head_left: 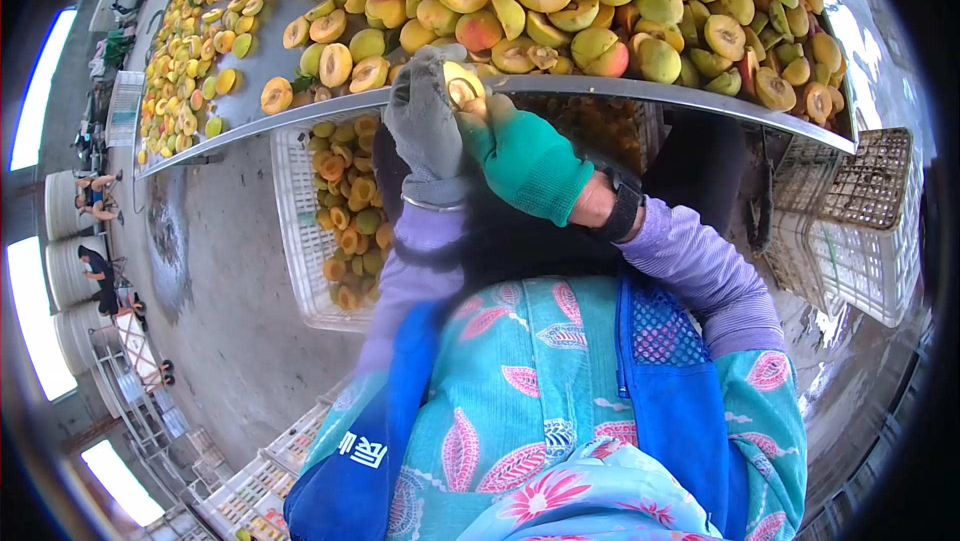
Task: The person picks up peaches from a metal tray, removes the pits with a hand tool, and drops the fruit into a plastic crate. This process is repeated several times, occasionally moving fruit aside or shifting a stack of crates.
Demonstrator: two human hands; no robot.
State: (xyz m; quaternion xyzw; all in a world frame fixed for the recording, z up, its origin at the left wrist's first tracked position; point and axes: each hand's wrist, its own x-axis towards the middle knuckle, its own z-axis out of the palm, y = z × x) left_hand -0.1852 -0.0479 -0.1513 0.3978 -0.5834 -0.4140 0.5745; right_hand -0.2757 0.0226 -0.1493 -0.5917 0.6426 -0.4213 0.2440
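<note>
Long grey sheet-metal table [260,61] was seen across the top, running away to the far left. A heap of halved yellow-green and orange stone fruit [600,1] was piled over most of it, thickest at the right end and along the near edge, thinner toward the far left end, where bare metal showed.

A white slatted plastic crate [290,191] was set on the wet concrete floor under the table's near edge, left of the person, and was filled with orange and yellow fruit pieces [350,211]. A stack of white lattice plastic crates [860,241] was set under the table's right end. Contents not resolvable.

Both hands were raised together at the middle of the table's near edge. The left hand [425,121], in a grey knit glove, was held upright, fingers pressed together and curled onto the left side of the fruit. The right hand [525,156], in a green knit glove, was closed on the same fruit from the lower right. Whether a tool was held in it cannot be told.

A small round yellow fruit half [463,89], cut face with brownish pit hollow toward the camera, was pinched between the two gloves, just at the near edge, touching both.
</note>
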